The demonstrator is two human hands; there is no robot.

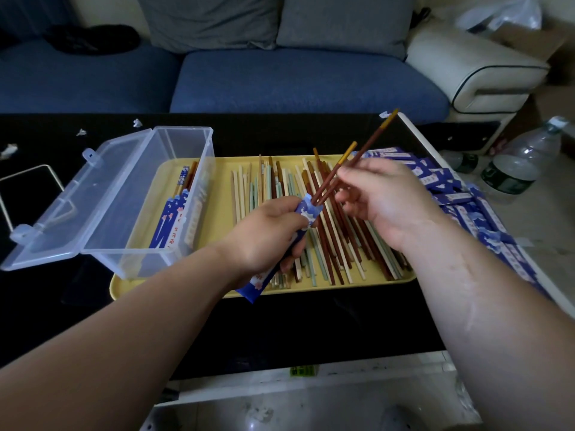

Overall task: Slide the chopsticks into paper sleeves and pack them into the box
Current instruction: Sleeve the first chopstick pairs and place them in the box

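My left hand [267, 237] grips a blue paper sleeve [306, 211] over the yellow tray [224, 166]; the sleeve's lower end sticks out below the hand. My right hand [382, 200] pinches a pair of dark brown chopsticks [367, 147] with yellow tips, their lower ends at the sleeve's open mouth. Several loose chopsticks [314, 237] in brown, cream and pale green lie on the tray. A clear plastic box [149, 197] with its lid swung open stands on the tray's left end and holds a few sleeved chopsticks [172, 222].
A heap of empty blue sleeves [460, 194] lies right of the tray along the table's edge. The black table [280, 325] holds paper scraps at the far left. A blue sofa is behind, plastic bottles [516, 163] stand on the floor at right.
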